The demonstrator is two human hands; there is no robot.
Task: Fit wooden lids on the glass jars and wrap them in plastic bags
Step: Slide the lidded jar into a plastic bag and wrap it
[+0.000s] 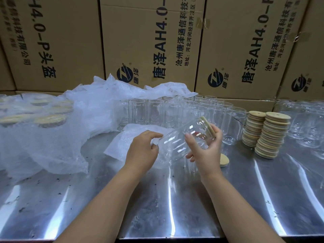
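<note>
A clear glass jar (182,139) lies tilted in the air above the steel table, a wooden lid (209,127) on its upper right end. My right hand (205,148) grips the jar near the lid end, fingers curled round it. My left hand (142,149) pinches the jar's lower left end, where a bubble-wrap bag (121,144) lies under it on the table. A loose wooden lid (223,160) rests on the table just right of my right wrist.
Two stacks of wooden lids (268,135) stand at the right. Rows of open glass jars (175,109) fill the back. A heap of bubble-wrap bags (57,134) with wrapped lidded jars lies left. Cardboard boxes (152,41) wall the back. The steel table (157,199) spreads in front.
</note>
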